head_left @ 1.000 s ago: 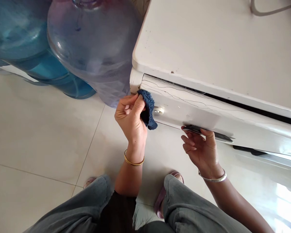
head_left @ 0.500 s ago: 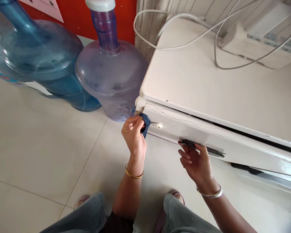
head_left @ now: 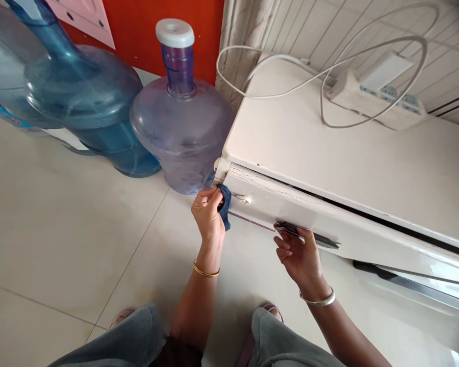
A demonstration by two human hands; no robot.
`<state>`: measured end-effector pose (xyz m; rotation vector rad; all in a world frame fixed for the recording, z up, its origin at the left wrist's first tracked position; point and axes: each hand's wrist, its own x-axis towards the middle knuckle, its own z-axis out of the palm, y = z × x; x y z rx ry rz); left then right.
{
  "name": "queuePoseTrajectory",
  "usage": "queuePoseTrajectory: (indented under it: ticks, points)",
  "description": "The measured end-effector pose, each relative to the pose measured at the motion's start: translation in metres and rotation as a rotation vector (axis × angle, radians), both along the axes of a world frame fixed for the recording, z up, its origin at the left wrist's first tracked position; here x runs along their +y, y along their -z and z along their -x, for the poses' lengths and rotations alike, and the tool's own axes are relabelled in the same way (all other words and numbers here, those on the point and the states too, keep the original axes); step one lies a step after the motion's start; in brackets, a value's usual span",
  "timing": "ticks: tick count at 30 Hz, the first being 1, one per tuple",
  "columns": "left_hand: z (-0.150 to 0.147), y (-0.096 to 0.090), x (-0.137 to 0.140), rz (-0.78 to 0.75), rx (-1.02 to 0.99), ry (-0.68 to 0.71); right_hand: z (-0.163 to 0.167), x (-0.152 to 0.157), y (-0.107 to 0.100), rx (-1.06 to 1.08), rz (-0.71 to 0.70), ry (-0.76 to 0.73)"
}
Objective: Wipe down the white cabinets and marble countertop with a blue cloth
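My left hand [head_left: 208, 211] is closed, pinching a dark blue knitted cloth [head_left: 225, 206] at the left end of a white cabinet's front panel [head_left: 260, 196]. Beside the cloth, a small white fitting [head_left: 243, 199] sticks out from the panel. My right hand [head_left: 300, 252] grips a slim dark handle [head_left: 321, 239] against the same panel, thumb on top and fingers beneath. The handle tapers at its right end. Part of it is hidden by the thumb.
A purple water jug [head_left: 181, 127] with a white cap and a blue jug [head_left: 84, 92] stand left of the cabinet top [head_left: 329, 153]. On that top lie a power strip [head_left: 378, 102] and a looped white cable [head_left: 279, 94]. Below right is a dark bar [head_left: 382, 272].
The view has shifted slightly, bringing more of the power strip into sight. My left hand and the cloth are a little lower along the panel's end. My right hand keeps its grip.
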<state>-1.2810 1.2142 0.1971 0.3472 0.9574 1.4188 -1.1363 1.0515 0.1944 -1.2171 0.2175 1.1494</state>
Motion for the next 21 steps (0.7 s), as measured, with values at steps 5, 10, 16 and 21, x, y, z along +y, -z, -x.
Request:
queuePoseTrajectory:
  ticks: [5,10,16,21]
  points:
    - [-0.0004,-0.0037,0.0020,-0.061,-0.039,-0.013,0.0005,0.0017,0.0007,0.016,0.010,0.029]
    - [0.0008,-0.0031,0.0068,-0.064,0.006,0.007,0.0008,0.0034,-0.0006,0.039,0.023,0.045]
    - [0.0011,-0.0045,0.0086,-0.188,-0.009,-0.033,0.0012,0.0028,-0.0017,0.057,0.007,0.043]
    - [0.0005,0.0006,0.0058,-0.122,0.010,-0.009,0.0005,0.0026,-0.0020,0.056,0.014,0.047]
